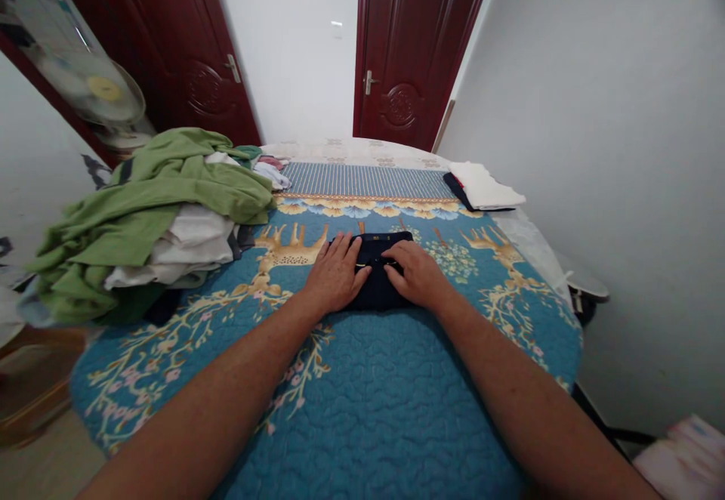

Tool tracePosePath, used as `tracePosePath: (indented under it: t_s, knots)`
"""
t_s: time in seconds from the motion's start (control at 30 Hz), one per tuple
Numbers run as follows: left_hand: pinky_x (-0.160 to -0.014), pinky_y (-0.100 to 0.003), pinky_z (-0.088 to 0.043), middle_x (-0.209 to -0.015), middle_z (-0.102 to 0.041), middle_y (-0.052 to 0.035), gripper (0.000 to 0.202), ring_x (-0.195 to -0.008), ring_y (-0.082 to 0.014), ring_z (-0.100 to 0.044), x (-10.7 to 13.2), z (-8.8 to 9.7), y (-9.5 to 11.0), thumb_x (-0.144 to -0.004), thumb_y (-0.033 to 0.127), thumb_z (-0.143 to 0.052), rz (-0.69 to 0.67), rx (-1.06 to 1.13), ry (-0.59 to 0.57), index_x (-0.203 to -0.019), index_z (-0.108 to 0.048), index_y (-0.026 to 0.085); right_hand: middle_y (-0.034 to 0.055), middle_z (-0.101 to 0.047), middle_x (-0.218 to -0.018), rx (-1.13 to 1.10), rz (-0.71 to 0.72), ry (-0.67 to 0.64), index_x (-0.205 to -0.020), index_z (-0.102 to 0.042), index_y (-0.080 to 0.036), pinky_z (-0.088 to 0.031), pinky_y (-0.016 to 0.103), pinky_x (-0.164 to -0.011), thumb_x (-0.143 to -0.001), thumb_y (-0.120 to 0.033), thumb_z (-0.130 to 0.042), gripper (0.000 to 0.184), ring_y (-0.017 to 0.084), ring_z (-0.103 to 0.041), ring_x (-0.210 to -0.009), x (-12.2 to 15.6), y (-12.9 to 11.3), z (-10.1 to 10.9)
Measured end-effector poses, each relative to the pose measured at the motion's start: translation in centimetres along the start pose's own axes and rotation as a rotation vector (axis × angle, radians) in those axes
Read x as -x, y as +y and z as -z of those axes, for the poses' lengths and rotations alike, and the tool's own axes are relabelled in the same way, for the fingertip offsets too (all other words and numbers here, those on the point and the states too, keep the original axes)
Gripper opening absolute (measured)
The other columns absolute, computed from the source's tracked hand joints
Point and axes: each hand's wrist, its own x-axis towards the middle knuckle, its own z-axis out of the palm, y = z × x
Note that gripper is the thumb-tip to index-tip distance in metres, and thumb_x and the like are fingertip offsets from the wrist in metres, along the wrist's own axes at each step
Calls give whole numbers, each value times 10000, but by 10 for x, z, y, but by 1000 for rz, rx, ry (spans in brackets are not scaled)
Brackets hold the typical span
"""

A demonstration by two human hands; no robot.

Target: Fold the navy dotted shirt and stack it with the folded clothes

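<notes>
A dark navy garment (pixel 381 296), folded into a compact rectangle, lies flat on the patterned blue quilt in front of me. Its far edge looks like a waistband with a small label, and a thin light line crosses its middle. My left hand (pixel 336 273) rests on its left part, fingers stretched forward and thumb apart, pointing inward. On the right part lies my right hand (pixel 418 272), its fingers slightly bent and its thumb apart from the index finger. Both hands touch the cloth from above. Fabric beneath the palms is hidden.
A tall heap of loose clothes (pixel 170 190), green and white on top, covers the table's left side. Folded clothes (pixel 484 185), white over dark, lie at the far right. The quilt (pixel 385 394) covers the rounded table. A fan (pixel 105 91) stands back left; a wall (pixel 623 145) rises at right.
</notes>
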Motion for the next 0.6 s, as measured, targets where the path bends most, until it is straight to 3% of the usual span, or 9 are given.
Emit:
tracePosePath:
  t_s: [0.2, 0.33, 0.43, 0.6]
  knots:
    - [-1312, -563, -238, -1728, -345, -168, 719, -1621, -348, -263, -3, -7, -4, -1065, 561, -385, -4, -4, 6, -1651, -369, 143, 131, -702, -1149, 31, -18, -54, -1178, -780, -160, -521, 430, -1010, -953, -125, -546, 326, 258, -618, -1081, 4, -1, -7]
    - [-1302, -589, -243, -1719, -360, -177, 721, -1612, -359, -279, -5, -11, -6, -1057, 567, -404, -5, 4, 27, -1645, -379, 151, 136, -708, -1184, 83, -75, -85, -1219, -777, -156, -510, 433, -1043, -989, -179, -532, 337, 264, -613, -1119, 3, -9, -7]
    - [-1304, -590, -234, -1709, -381, -169, 715, -1614, -360, -271, -1, -5, -7, -1046, 555, -445, -22, 13, 68, -1635, -387, 155, 130, -729, -1198, 71, -103, -88, -1283, -746, -171, -503, 444, -1065, -1026, -226, -515, 350, 262, -632, -1130, 6, -13, -3]
    - [-1329, -537, -201, -1715, -378, -147, 673, -1623, -318, -259, 9, 10, -7, -1051, 480, -470, -112, 33, 107, -1632, -370, 154, 130, -734, -1206, 30, -92, -68, -1233, -757, -178, -502, 445, -1082, -999, -124, -461, 382, 255, -638, -1155, 16, -12, 4]
